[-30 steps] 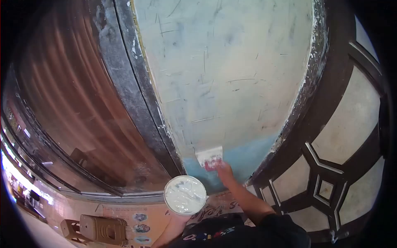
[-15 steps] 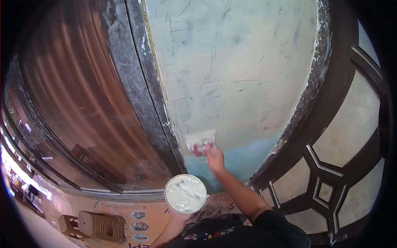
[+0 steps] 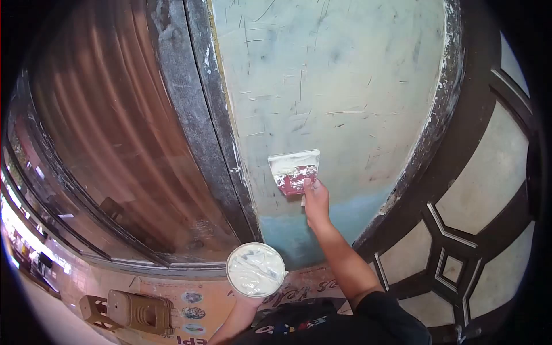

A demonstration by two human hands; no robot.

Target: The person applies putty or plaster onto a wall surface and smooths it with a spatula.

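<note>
My right hand grips a wide putty knife with a red handle part and white paste along its blade, held against or just before the wall. That wall is pale green with scratches, and blue near its bottom. Below and to the left, my left hand supports a round tub of white paste from underneath; most of its fingers are hidden by the tub.
A dark window frame and brown curtain behind glass stand left of the wall. To the right is a dark door with pale panels. Brown stacked stools sit on the floor at lower left, by a printed orange sheet.
My right hand and the putty knife have moved up and slightly right along the wall. The tub in my left hand is nearly where it was.
</note>
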